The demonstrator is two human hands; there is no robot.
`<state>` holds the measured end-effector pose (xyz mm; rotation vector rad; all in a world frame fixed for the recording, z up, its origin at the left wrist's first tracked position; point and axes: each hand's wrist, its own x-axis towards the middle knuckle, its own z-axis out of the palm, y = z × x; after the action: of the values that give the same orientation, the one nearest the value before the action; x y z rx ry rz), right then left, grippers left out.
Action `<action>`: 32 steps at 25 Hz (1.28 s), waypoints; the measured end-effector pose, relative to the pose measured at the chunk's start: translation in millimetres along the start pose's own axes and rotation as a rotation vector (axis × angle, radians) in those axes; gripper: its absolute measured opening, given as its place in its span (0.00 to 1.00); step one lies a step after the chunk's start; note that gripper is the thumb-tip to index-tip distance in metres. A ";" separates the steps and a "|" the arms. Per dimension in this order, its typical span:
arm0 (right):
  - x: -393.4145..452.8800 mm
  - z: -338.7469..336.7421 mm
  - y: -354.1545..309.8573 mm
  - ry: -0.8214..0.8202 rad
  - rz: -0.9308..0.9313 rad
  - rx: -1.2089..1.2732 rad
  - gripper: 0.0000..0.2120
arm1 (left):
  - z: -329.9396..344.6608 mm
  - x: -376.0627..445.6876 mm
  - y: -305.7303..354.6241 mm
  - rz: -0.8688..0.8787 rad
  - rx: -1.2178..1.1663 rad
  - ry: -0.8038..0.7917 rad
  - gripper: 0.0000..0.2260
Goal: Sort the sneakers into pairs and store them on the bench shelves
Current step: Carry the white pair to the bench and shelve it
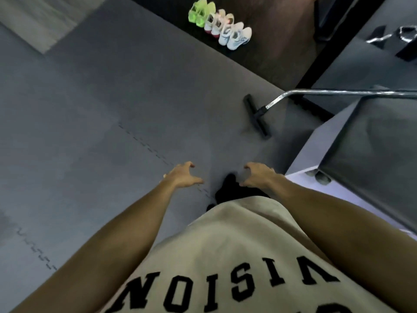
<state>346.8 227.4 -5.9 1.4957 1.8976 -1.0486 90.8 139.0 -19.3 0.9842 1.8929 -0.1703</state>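
Grey foam floor mat (90, 109) beneath my left hand (182, 175) and right hand (257, 176), both empty with fingers loosely curled; sneakers (220, 23) lined up in pairs far ahead.

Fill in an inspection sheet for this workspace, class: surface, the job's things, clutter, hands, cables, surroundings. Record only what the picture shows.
Surface: grey interlocking floor mats, seams visible.
Job's things: six sneakers in a row at the far edge, sorted as a neon green pair, a white and pink pair and a white pair.
Clutter: metal bar with a black T-handle lying on the mat.
Hands: left hand and right hand both empty, fingers loosely curled, held out in front.
Cables: nothing seen.
Surroundings: grey padded equipment at right; dark strip of floor beyond the mats.
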 end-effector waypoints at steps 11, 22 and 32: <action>188.8 -166.2 -144.1 -0.017 -0.103 -0.026 0.38 | -220.7 154.5 27.8 -0.079 -0.024 0.042 0.43; 360.0 -345.9 -209.7 0.047 -0.046 0.114 0.40 | -430.2 339.1 144.6 0.104 0.027 0.056 0.46; 497.6 -528.4 -263.3 0.167 0.142 0.375 0.40 | -644.7 505.5 282.4 0.272 0.276 -0.019 0.47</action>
<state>-1.4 916.4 -17.3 1.9500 1.7359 -1.3001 -265.3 928.9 -4.2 1.4098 1.7269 -0.2835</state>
